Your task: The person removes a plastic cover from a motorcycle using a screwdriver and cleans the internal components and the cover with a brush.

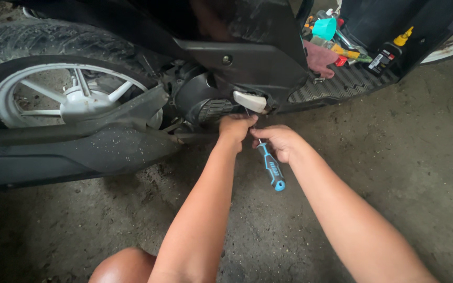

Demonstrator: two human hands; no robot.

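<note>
Head view: right hand (279, 140) grips a blue-handled screwdriver (271, 166), handle pointing to five o'clock; left hand (235, 127) fingers pinched at its shaft under the scooter (247, 63)

Repair workshop, scooter (247, 63), tools (336, 42), stained concrete floor (394, 173)

Both forearms are bare, no sleeves reaching into view. The left hand (235, 127) and right hand (279, 141) wear no gloves, rings or watch. A bare knee (124, 264) shows below.

Two hands (235, 127), one screwdriver (271, 167), one wheel (69, 97) (spoked).
</note>
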